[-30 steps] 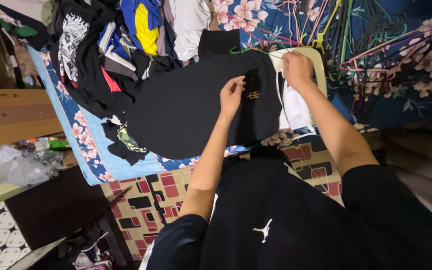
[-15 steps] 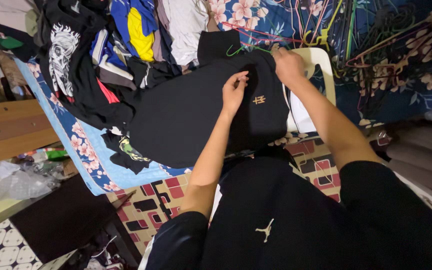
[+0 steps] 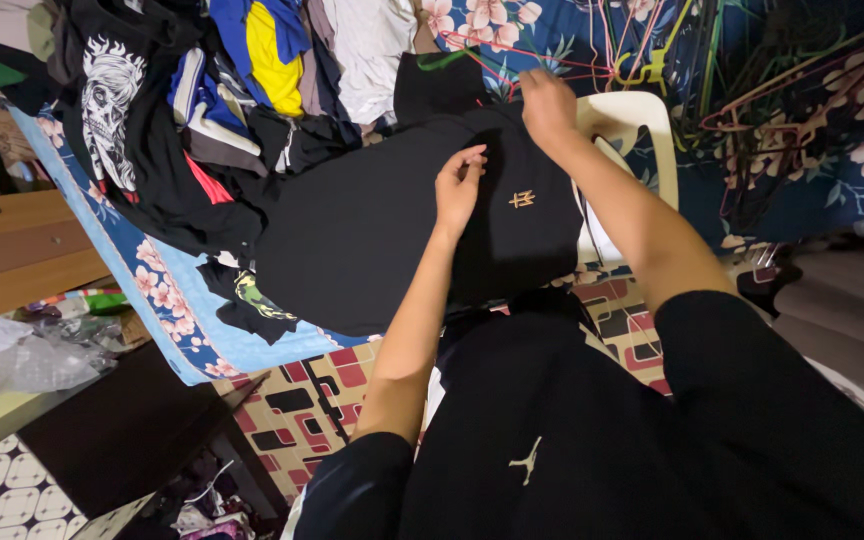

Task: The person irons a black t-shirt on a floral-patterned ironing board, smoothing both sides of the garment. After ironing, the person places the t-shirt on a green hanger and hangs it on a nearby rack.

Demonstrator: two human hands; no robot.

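Both hands pinch the black shirt [image 3: 392,230], left hand [image 3: 457,185] at its chest, right hand [image 3: 547,105] at the collar just beyond, hanger [image 3: 452,58] not yet fully seated.

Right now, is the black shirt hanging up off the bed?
No, the black shirt lies spread flat on the floral bedsheet, with the left hand and right hand pressing at its collar end.
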